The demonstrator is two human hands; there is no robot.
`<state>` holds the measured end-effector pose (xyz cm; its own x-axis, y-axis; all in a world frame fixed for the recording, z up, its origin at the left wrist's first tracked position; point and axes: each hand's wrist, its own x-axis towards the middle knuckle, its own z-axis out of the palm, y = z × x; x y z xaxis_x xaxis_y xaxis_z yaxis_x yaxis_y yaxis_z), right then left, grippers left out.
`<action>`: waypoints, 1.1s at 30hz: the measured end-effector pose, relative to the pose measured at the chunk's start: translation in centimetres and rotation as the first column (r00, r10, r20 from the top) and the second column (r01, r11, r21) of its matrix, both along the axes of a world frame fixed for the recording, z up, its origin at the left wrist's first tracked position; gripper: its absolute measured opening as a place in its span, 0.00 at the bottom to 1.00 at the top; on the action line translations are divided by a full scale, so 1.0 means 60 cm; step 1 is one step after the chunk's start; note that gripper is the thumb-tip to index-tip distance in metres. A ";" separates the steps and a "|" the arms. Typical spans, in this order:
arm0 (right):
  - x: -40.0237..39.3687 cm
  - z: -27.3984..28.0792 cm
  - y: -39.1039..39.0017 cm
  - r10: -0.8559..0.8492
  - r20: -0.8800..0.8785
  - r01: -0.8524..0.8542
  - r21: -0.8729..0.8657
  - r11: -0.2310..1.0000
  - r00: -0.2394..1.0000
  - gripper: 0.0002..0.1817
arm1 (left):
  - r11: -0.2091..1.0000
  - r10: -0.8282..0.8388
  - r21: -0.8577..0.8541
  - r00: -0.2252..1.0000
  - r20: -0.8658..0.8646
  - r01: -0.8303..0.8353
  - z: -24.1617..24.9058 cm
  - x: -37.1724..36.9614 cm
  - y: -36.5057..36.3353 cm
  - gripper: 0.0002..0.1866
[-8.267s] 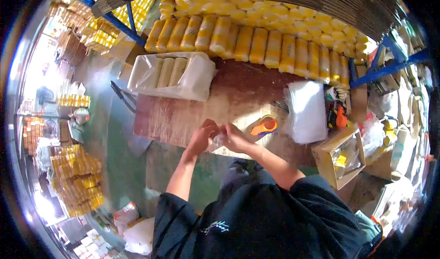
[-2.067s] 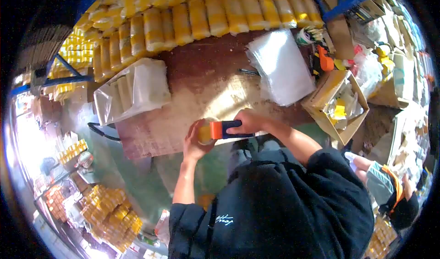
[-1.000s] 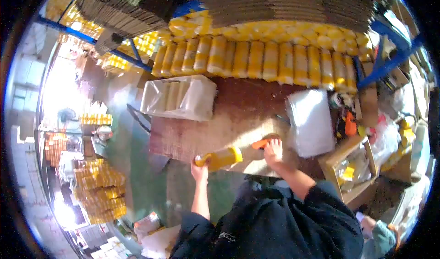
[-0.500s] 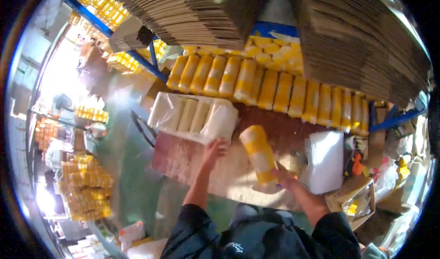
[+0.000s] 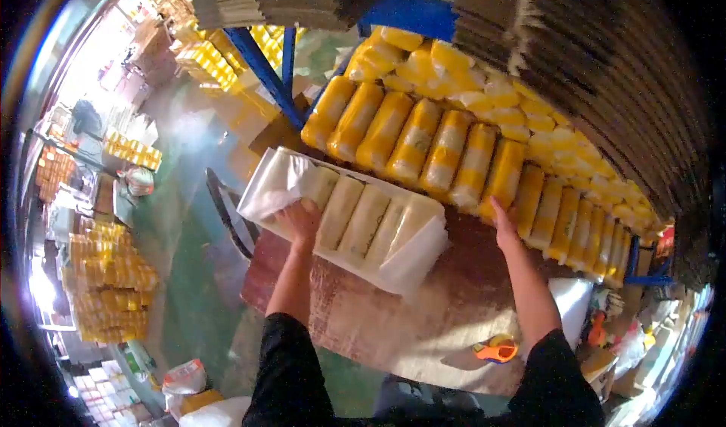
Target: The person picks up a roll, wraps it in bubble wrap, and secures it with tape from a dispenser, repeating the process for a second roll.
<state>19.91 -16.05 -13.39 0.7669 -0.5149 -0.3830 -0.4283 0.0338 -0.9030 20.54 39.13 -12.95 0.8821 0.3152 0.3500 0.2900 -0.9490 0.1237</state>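
Note:
My left hand [image 5: 300, 219] is at the left part of a white lined box [image 5: 355, 270], on its crumpled plastic liner; its fingers are partly hidden there. Several pale wrapped rolls [image 5: 365, 219] lie side by side in the box. My right hand [image 5: 504, 223] touches the lower end of a yellow-wrapped roll [image 5: 505, 171] standing in the row at the back of the table. Its thumb is up, and the other fingers are mostly out of sight. An orange tape cutter [image 5: 497, 349] lies on the table near its front edge.
The wooden table [image 5: 363, 314] has a blue frame [image 5: 261, 64] behind it. Stacked flat cardboard [image 5: 597, 79] hangs over the upper right. More yellow packs [image 5: 431, 68] are piled behind the row. White sheets [image 5: 571, 302] lie at the right, and yellow stacks [image 5: 113, 283] stand on the floor left.
My right hand has moved up to the back row, and the yellow roll it held is no longer in front of me. My left hand has moved onto the box's left part. The view has shifted.

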 end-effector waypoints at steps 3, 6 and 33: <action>-0.083 -0.053 -0.051 0.150 -0.053 -0.158 -0.246 0.956 0.987 0.33 | 0.998 -0.055 -0.037 0.997 0.048 0.057 0.026 0.031 0.053 0.26; -0.226 0.004 -0.080 0.191 -0.045 -0.164 -0.725 0.670 0.981 0.27 | 0.977 -0.125 -0.203 0.949 -0.290 0.067 0.023 0.067 0.129 0.28; -0.652 0.079 -0.515 -0.352 0.117 0.225 0.578 0.784 0.929 0.14 | 0.090 -0.123 -0.989 0.987 0.106 0.117 0.326 -0.467 -0.152 0.49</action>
<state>-19.22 -46.97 -8.66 0.7094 -0.4784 -0.5176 -0.1235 0.6387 -0.7595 -7.50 30.01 6.62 0.9465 0.2661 -0.1826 0.1890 0.0016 0.9820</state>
